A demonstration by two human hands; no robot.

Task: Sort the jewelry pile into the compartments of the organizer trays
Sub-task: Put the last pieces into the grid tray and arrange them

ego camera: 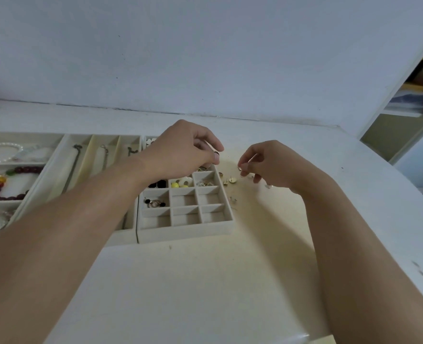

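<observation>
Beside the beige grid organizer tray (184,225), right hand (275,166) pinches a tiny gold stud earring (240,168); left hand (183,150) grip holds a small dark ring (216,153). Light, slippery; pinch by edges.

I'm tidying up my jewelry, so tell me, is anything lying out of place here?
Yes. A few small gold stud earrings lie loose on the table, just right of the grid tray, not in a compartment. Near them, the right hand pinches another small piece. Nothing looks damaged.
</observation>
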